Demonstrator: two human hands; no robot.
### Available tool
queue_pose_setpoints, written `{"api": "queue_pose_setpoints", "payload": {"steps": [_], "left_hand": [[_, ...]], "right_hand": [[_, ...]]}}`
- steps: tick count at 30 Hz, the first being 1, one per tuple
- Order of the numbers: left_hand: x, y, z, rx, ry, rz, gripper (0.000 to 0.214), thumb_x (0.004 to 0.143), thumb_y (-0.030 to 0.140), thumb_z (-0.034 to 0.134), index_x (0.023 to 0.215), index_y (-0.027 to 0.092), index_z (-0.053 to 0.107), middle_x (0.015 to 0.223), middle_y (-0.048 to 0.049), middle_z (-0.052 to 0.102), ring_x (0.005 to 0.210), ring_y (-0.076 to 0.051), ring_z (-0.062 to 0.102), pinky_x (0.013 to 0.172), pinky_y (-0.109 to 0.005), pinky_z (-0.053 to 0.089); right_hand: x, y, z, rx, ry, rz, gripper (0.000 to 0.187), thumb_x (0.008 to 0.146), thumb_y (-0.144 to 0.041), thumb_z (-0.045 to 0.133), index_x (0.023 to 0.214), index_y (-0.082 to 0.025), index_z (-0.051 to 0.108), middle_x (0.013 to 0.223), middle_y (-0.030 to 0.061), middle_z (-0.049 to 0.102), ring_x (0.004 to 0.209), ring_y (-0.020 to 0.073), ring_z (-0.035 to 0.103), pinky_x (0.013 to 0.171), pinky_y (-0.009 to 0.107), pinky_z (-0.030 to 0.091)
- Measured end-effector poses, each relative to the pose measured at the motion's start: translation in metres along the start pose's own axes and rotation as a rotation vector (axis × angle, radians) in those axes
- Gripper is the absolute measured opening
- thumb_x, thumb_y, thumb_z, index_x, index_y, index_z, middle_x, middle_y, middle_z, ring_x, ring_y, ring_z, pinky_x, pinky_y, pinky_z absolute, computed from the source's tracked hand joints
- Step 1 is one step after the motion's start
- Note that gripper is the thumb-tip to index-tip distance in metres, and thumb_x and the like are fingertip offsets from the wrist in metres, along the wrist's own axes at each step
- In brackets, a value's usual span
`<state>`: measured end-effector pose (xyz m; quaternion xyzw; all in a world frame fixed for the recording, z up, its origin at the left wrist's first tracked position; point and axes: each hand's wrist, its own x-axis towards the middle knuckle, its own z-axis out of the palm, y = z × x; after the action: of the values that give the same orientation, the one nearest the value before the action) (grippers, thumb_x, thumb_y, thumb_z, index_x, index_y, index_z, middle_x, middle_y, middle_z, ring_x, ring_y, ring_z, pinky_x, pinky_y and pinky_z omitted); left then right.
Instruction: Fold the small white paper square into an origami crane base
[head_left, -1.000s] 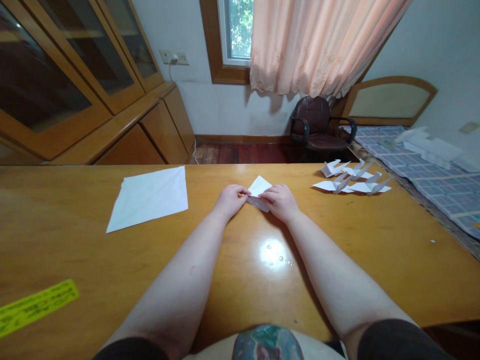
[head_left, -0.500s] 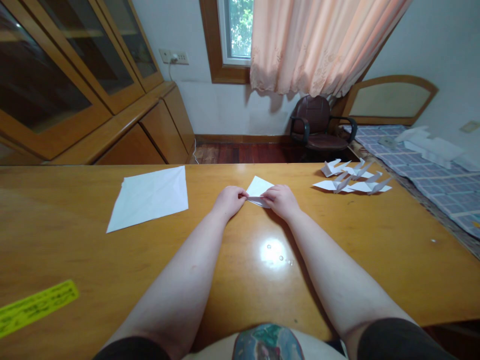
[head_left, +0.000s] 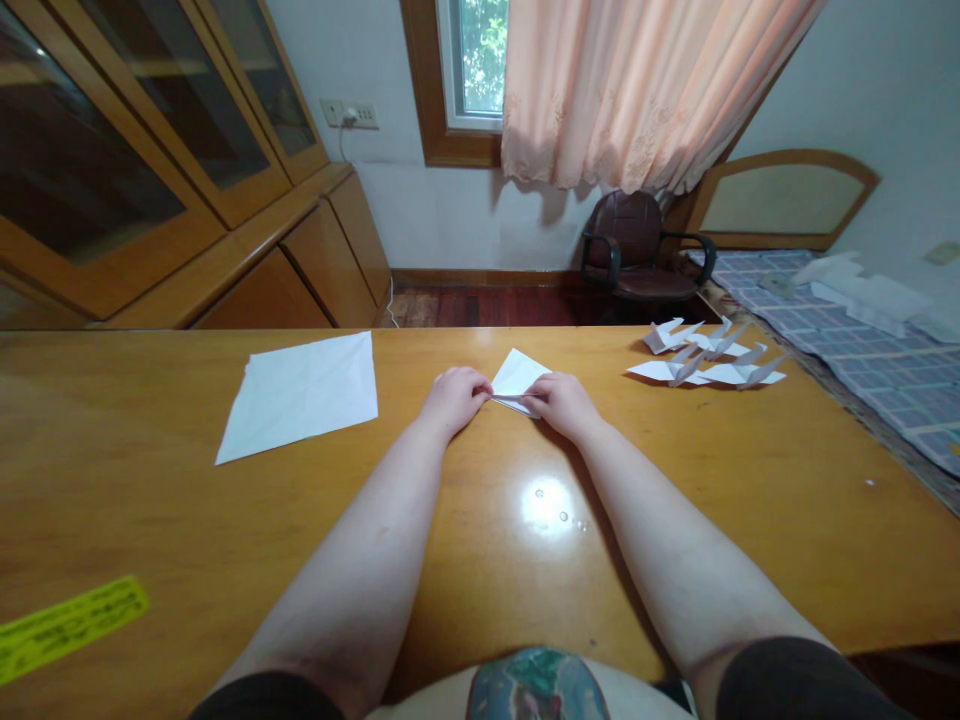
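Note:
A small folded white paper [head_left: 516, 381] lies on the wooden table [head_left: 480, 500] in front of me, its pointed tip aimed away. My left hand [head_left: 454, 395] pinches its left edge with curled fingers. My right hand [head_left: 564, 401] is closed on its right edge, fingers pressing the fold down. Both hands rest on the tabletop with the paper between them.
A flat white sheet [head_left: 300, 397] lies to the left. Several folded paper cranes [head_left: 705, 361] sit at the right back. A yellow strip [head_left: 67, 627] lies near the front left edge. Cabinets, a dark chair [head_left: 637, 255] and a bed stand beyond the table.
The lower flap of the folded paper has been pressed flatter between my hands. My fingers have closed in slightly. Nothing else has shifted.

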<state>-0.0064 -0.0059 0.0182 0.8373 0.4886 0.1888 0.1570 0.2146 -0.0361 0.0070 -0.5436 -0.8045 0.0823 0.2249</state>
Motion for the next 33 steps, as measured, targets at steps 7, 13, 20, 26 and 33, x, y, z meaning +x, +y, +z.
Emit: {"api": "queue_pose_setpoints", "payload": {"steps": [7,13,20,26,33], "left_hand": [[0.0002,0.0001,-0.0013,-0.015,-0.038,-0.024,0.015,0.082,0.023,0.059,0.083,0.025,0.074,0.092,-0.0043,0.070,0.092,-0.021,0.059,0.088,-0.034,0.044],[-0.0005,0.0018,-0.0012,0.026,-0.034,-0.036,0.015,0.084,0.026,0.059,0.086,0.025,0.074,0.094,-0.0049,0.068,0.094,-0.021,0.058,0.089,-0.035,0.043],[-0.0012,0.0047,-0.0007,0.030,-0.040,-0.119,0.015,0.085,0.029,0.059,0.088,0.027,0.074,0.101,-0.0056,0.065,0.101,-0.024,0.055,0.092,-0.038,0.042],[-0.0029,0.0056,0.0005,0.037,-0.024,-0.101,0.017,0.083,0.027,0.057,0.088,0.026,0.073,0.100,-0.0056,0.065,0.101,-0.024,0.055,0.092,-0.038,0.043],[-0.0035,0.0079,0.0013,0.046,-0.003,-0.098,0.018,0.084,0.037,0.058,0.086,0.025,0.072,0.097,-0.0060,0.065,0.100,-0.025,0.055,0.090,-0.039,0.043]], "right_hand": [[-0.0003,-0.0020,-0.0016,0.031,-0.009,0.047,0.019,0.086,-0.034,0.064,0.079,-0.021,0.075,0.079,0.0038,0.071,0.077,0.0159,0.062,0.071,0.026,0.041],[0.0015,-0.0008,-0.0011,-0.032,0.010,0.169,0.030,0.089,-0.040,0.058,0.074,-0.020,0.074,0.079,0.0058,0.072,0.077,0.0180,0.060,0.071,0.029,0.038],[0.0037,0.0069,0.0034,-0.058,0.017,0.386,0.033,0.086,-0.046,0.058,0.071,-0.020,0.073,0.079,0.0063,0.071,0.075,0.0180,0.060,0.065,0.028,0.036],[0.0032,0.0055,0.0049,-0.047,0.037,0.421,0.030,0.084,-0.044,0.061,0.070,-0.020,0.072,0.079,0.0065,0.072,0.075,0.0183,0.061,0.066,0.028,0.036],[0.0044,0.0030,0.0050,-0.053,0.021,0.440,0.030,0.086,-0.042,0.060,0.068,-0.020,0.071,0.080,0.0072,0.072,0.078,0.0198,0.063,0.067,0.029,0.036]]}}
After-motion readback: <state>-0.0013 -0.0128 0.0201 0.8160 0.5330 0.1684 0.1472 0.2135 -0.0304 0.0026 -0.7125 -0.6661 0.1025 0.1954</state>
